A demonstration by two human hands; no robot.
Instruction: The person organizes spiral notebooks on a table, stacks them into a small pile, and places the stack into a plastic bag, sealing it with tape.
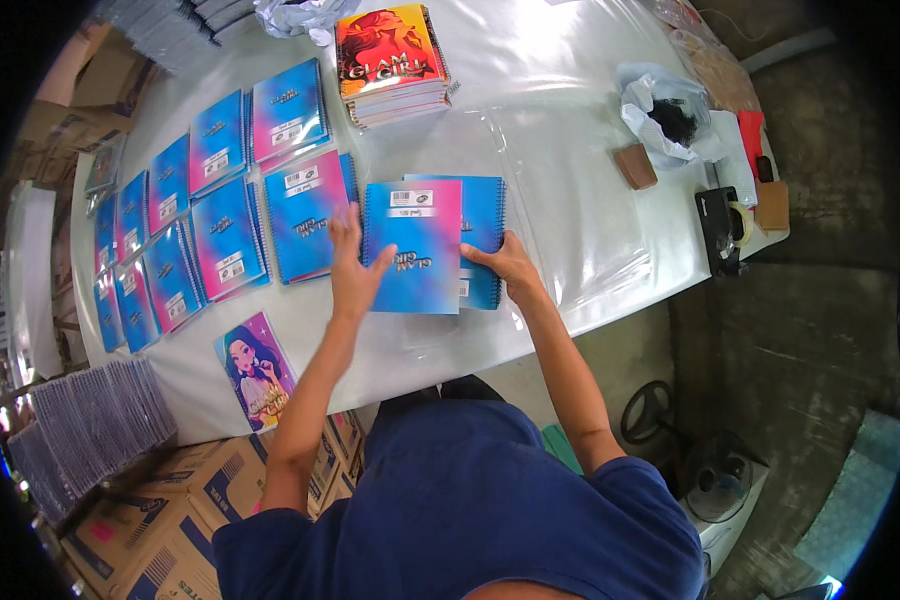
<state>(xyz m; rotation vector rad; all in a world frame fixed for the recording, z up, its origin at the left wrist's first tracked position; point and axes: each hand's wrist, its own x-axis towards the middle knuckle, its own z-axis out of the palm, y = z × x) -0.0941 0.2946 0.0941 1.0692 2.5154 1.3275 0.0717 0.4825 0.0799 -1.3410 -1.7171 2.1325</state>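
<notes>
In front of me lie two blue-and-pink spiral notebooks, one overlapping the other. The upper notebook (415, 250) has its coil on the left, while the lower notebook (484, 215) sticks out to the right with its coil on that side. My left hand (358, 268) is at the upper notebook's left edge, open, with fingers spread and the thumb close over the cover. At the right edge, my right hand (507, 264) grips the lower notebook, its thumb on top reaching the upper one's border and its other fingers partly hidden.
Several stacks of blue-and-pink notebooks (225, 235) stand in two rows to the left. Red-orange notebooks (390, 60) are piled at the back. A purple notebook (255, 370) lies at the near edge. Rightward are a plastic bag (665, 110), a brown block (634, 166) and a tape dispenser (718, 230).
</notes>
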